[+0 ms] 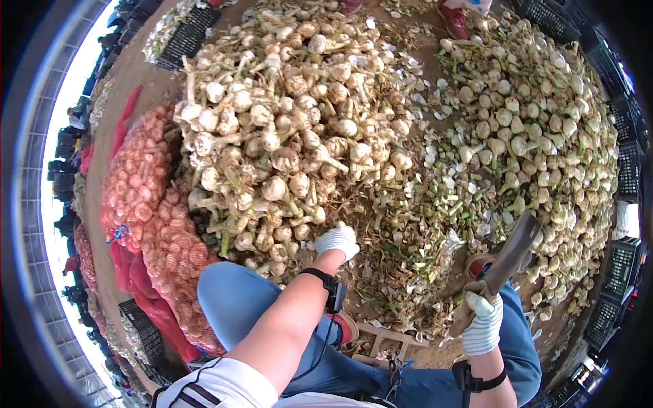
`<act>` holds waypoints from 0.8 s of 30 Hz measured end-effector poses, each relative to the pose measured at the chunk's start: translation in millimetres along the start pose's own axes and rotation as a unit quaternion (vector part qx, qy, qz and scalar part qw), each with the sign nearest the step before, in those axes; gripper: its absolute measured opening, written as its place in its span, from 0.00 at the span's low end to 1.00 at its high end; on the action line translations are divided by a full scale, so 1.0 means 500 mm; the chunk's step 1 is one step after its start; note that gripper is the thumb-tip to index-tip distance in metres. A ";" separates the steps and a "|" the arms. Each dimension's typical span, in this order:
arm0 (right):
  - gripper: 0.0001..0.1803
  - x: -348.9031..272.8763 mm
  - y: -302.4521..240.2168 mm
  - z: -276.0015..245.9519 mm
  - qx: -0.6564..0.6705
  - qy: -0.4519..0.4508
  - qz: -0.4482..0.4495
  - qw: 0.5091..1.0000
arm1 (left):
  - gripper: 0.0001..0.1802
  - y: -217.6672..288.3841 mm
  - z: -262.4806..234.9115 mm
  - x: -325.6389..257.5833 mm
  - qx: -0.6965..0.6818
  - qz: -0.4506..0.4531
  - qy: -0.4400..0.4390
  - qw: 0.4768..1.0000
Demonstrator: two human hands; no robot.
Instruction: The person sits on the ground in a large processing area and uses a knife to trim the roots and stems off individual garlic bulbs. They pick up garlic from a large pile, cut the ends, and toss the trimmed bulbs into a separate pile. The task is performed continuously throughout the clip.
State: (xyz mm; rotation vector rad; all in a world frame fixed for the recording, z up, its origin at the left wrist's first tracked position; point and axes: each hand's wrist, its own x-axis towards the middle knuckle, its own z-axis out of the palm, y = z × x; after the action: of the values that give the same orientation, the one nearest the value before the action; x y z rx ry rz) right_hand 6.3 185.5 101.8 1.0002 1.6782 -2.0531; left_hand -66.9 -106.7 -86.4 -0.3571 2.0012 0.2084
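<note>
Left hand (338,242): gloved, reaching far | left forearm (282,321): bare, slanting right | right hand (483,324): gloved, closed, nearer, right side

The one view looks steeply down from the person's head through a wide fisheye, upright, left matching their own left. Their legs (238,296) come nearest, along the lower edge; the garlic heap (292,136) lies farther ahead. Sacks (139,183) at left and crates (602,323) at right curve toward the rim.

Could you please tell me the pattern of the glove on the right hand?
The glove is white with thin grey stripes, seen in the head view.
</note>
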 end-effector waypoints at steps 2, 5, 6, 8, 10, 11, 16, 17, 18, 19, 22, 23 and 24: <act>0.09 -0.005 0.005 0.007 -0.001 -0.002 -0.010 1.000 | 0.32 -0.021 0.029 0.032 -0.077 0.072 0.006 0.994; 0.09 -0.026 0.000 0.022 0.037 -0.008 -0.002 0.999 | 0.40 -0.022 0.065 0.047 -0.286 0.227 0.113 0.924; 0.09 -0.022 -0.005 -0.003 0.010 -0.007 -0.024 1.000 | 0.42 0.082 -0.048 -0.102 -0.306 0.248 0.019 0.919; 0.08 -0.039 0.011 -0.005 0.037 -0.032 -0.037 0.998 | 0.42 0.083 -0.032 -0.129 -0.379 0.323 0.036 0.866; 0.08 -0.060 0.034 -0.021 0.032 -0.038 -0.016 0.999 | 0.46 0.105 -0.029 -0.207 -0.480 0.421 -0.049 0.768; 0.08 -0.072 0.035 -0.020 0.015 -0.050 -0.023 0.998 | 0.43 0.106 -0.027 -0.239 -0.509 0.460 -0.076 0.723; 0.06 -0.141 0.018 -0.050 -0.139 -0.098 -0.146 0.975 | 0.49 0.129 0.001 -0.449 -0.594 0.527 -0.192 0.576; 0.06 -0.150 0.012 -0.045 -0.130 -0.103 -0.148 0.975 | 0.50 0.129 0.009 -0.476 -0.602 0.523 -0.181 0.576; 0.06 -0.162 -0.004 -0.043 -0.134 -0.109 -0.164 0.971 | 0.51 0.130 0.013 -0.515 -0.610 0.518 -0.170 0.575; 0.07 -0.181 -0.027 -0.042 -0.138 -0.115 -0.180 0.967 | 0.52 0.130 0.021 -0.539 -0.618 0.513 -0.158 0.575; 0.05 -0.227 -0.041 -0.032 -0.337 -0.130 -0.347 0.865 | 0.47 0.097 0.033 -0.581 -0.592 0.535 -0.077 0.598; 0.05 -0.243 -0.055 -0.021 -0.403 -0.132 -0.414 0.805 | 0.41 0.085 0.035 -0.582 -0.619 0.519 -0.105 0.580; 0.05 -0.259 -0.061 -0.010 -0.461 -0.115 -0.465 0.747 | 0.35 0.082 0.032 -0.593 -0.647 0.503 -0.134 0.558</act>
State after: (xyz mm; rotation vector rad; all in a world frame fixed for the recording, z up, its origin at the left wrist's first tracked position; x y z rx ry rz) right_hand 80.7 174.1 211.4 -0.5127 2.8472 -1.1763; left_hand 54.6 -16.6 172.1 0.0308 1.1209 2.3560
